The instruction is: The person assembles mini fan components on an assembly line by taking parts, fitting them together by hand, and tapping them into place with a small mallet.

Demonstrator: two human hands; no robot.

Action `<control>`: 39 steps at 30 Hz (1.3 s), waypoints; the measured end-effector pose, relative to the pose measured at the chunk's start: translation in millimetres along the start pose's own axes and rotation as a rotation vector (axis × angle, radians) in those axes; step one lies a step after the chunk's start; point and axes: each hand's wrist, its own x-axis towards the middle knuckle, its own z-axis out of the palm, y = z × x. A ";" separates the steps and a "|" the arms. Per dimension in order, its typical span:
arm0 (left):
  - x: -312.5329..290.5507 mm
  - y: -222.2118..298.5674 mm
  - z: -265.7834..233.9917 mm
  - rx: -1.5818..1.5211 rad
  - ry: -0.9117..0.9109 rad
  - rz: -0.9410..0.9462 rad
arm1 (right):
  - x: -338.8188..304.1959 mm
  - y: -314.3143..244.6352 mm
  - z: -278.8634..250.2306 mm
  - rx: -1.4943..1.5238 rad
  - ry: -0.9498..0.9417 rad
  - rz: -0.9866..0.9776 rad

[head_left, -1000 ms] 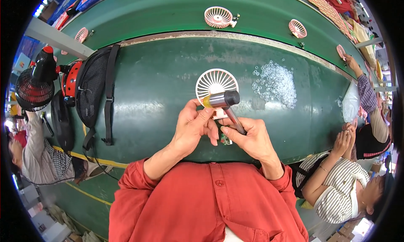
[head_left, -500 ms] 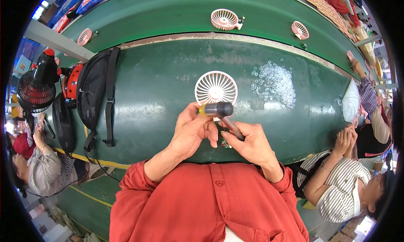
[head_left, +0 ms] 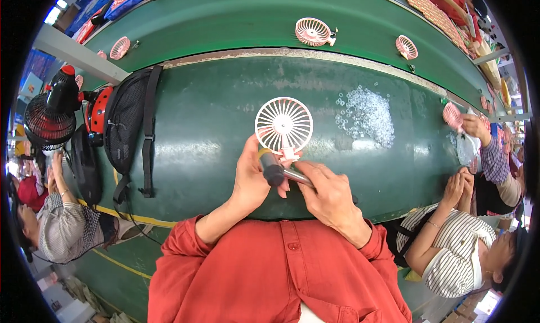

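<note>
Head view: the left hand (head_left: 250,179) pinches the base of a white fan guard (head_left: 284,124) lying on the green desk (head_left: 214,126). The right hand (head_left: 329,193) has its fingers wrapped around a small hammer (head_left: 277,172), its head seemingly just below the guard.

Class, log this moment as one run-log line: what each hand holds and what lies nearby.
left hand: holds white fan at its base | right hand: grips small hammer | nearby: pile of clear rings on green table
</note>
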 end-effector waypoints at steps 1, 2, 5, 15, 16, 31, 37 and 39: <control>-1.8 0.7 2.1 -0.001 0.000 0.001 | 1.0 -0.3 0.0 -0.001 0.000 -0.001; -3.4 1.8 5.8 -0.014 0.023 0.034 | 2.9 -0.4 -0.4 -0.027 0.084 -0.031; -7.6 3.3 2.6 -0.008 0.024 0.061 | 7.9 -2.5 1.5 -0.037 0.170 -0.019; -13.8 -11.3 -5.3 0.212 -0.096 0.272 | 2.7 -3.2 4.3 -0.002 0.042 -0.167; -14.2 -9.1 1.5 0.145 -0.014 0.218 | 2.7 -3.5 5.7 -0.003 0.041 -0.168; 0.6 13.0 -10.3 -0.222 0.001 -0.080 | -2.1 2.9 31.5 0.657 0.116 0.422; 2.5 10.3 -9.6 -0.234 0.028 -0.073 | 8.6 -8.3 16.2 0.507 0.045 0.411; 2.4 9.5 -10.0 -0.173 0.057 -0.041 | 9.0 -8.8 12.0 0.287 0.027 0.384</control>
